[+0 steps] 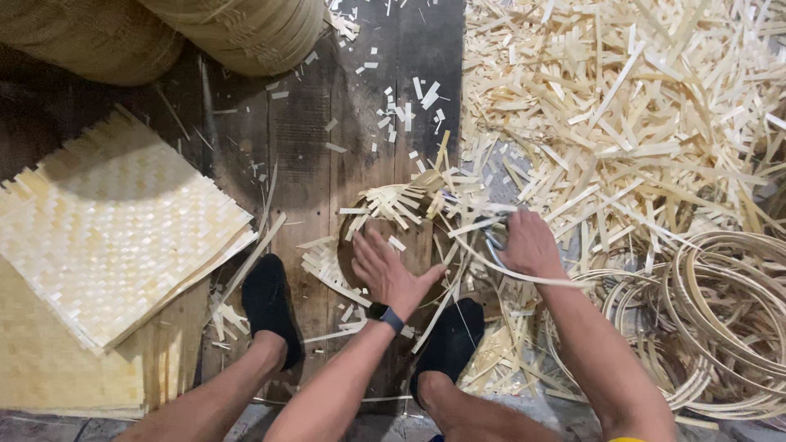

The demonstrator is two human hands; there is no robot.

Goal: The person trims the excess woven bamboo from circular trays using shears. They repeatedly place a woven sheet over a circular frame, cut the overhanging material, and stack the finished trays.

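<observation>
Far left: stack of woven mats [106,237], square, pale yellow, flat strips in a herringbone-like weave, lying on the plank floor [311,147]; the boards are dark, worn and littered with short offcuts. Top left: two large rolls of woven matting [237,33], tan, lying side by side at the frame's upper edge. No labels or signs seen.

Centre: a round woven piece [385,237], basket-like, dark inside, with loose strip ends fanning out around its rim, sits on the floor between the two feet in black socks [266,303]. Left hand [389,270] lies palm down on the piece, fingers spread and flat, pressing rather than clasping; nothing is enclosed in it. A dark wristwatch [385,313] on that wrist, forearm reaching in from the lower centre.

Right of centre: right hand [528,244] curled closed around the handles of metal scissors [491,245], which sit at the piece's right edge among the strips; blade tips hidden. A long thin strip [524,278] curves under that hand.

Right: deep heap of cut strips [630,106], pale, flat and splintery, lying every way. Lower right: coiled hoops [720,319] of thin split cane, stacked loosely
</observation>
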